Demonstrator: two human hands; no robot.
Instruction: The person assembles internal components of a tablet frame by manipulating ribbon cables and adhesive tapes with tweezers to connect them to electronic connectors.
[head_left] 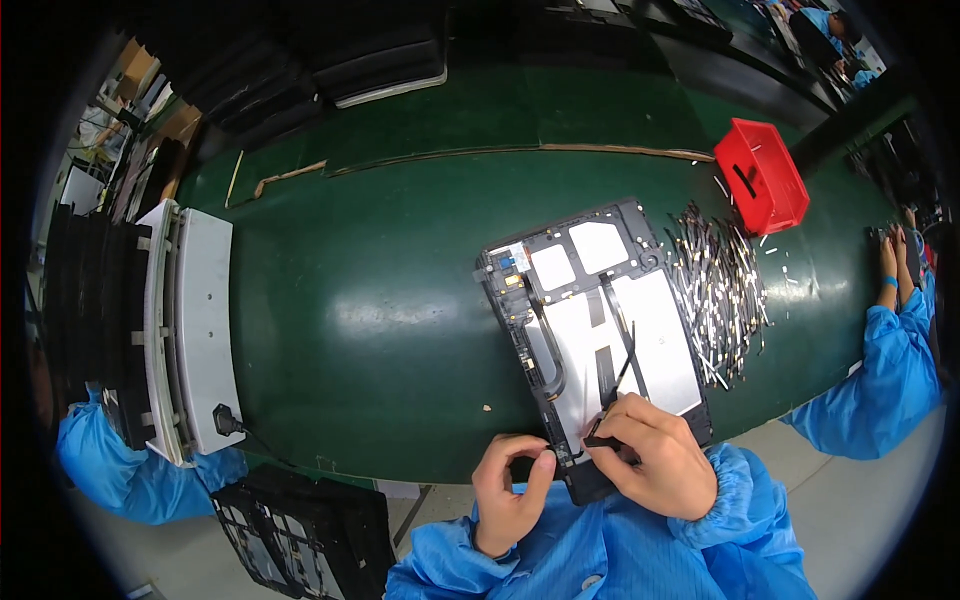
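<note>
An opened tablet (655, 340) with silvery battery panels and a dark frame lies tilted on the green bench, its lower end towards me. At its lower left edge is my left hand (508, 490), thumb and index fingertips close together on the rim. My right hand (655, 455) is over the lower part of the tablet, fingers pinched on a thin black cable (629, 352). One end of that cable sticks up past my fingers; its other end is partly hidden by them. A pile of short black-and-white cables (715, 295) lies against the tablet's right side.
A red bin (765, 180) stands beyond the cable pile, with white scraps around it. White panels (207, 330) and black trays stand at the left, by a black plug (226, 420). More opened devices (275, 545) sit below the bench edge. Co-workers' blue sleeves (870, 380) show at both sides.
</note>
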